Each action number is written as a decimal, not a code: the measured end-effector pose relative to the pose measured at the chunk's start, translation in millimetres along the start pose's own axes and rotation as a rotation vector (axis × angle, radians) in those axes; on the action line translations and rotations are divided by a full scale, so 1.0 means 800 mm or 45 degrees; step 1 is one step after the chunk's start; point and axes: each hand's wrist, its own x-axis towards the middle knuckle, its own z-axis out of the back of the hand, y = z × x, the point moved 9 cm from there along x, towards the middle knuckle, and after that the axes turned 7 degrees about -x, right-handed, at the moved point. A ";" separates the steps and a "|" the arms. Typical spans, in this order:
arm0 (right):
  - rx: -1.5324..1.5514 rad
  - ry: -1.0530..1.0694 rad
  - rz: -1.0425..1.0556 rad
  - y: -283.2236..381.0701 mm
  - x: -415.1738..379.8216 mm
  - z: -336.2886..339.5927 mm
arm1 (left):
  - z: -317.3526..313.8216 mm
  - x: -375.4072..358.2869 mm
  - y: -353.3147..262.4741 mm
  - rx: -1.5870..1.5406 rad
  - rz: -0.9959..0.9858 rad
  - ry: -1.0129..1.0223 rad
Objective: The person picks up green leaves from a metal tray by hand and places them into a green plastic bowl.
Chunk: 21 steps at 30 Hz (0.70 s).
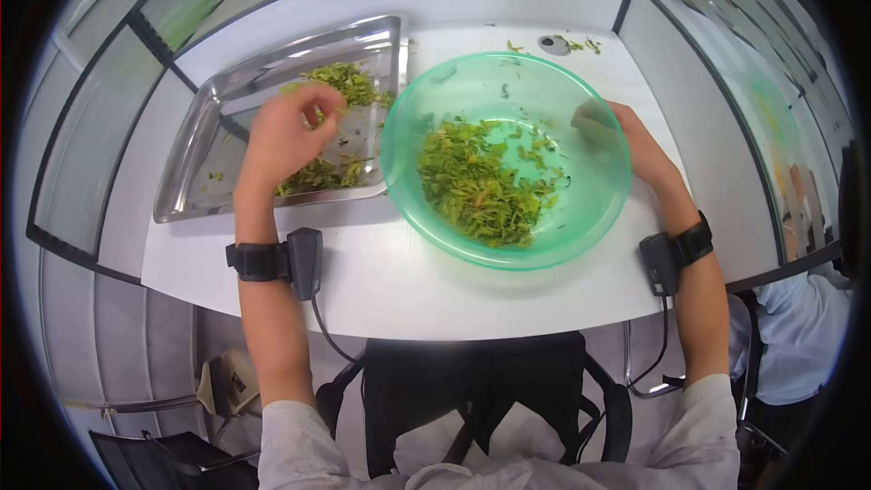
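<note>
A translucent green plastic basin stands on the white table, with a heap of chopped green leaves inside, mostly at its left. My right hand grips the basin's right side; its fingertips show through the wall. Left of the basin lies a shallow stainless steel tray that overlaps the basin's edge. My left hand hovers over the tray with fingers curled and thumb and forefinger pinched. Whatever they may hold is hidden. Two clumps of leaves, a far one and a near one, lie in the tray.
Low white panels topped with glass enclose the table at the back and sides. Leaf scraps lie by a round cable hole at the back. Black wrist devices with cables are strapped to both forearms. Another person's sleeve appears at the right.
</note>
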 end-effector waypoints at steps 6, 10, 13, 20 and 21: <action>0.044 0.018 0.008 0.004 -0.001 -0.001 | -0.012 -0.009 -0.090 -0.412 -0.371 -0.206; 0.036 0.026 -0.010 0.004 -0.001 -0.001 | -0.052 -0.022 -0.134 -0.541 -0.566 0.090; 0.049 0.021 0.003 -0.002 0.000 0.000 | -0.059 -0.025 -0.138 -0.559 -0.581 0.146; 0.050 0.054 0.000 0.005 -0.001 -0.001 | -0.056 -0.024 -0.135 -0.568 -0.551 0.134; 0.052 0.053 -0.001 0.005 -0.001 -0.001 | -0.056 -0.024 -0.136 -0.558 -0.558 0.149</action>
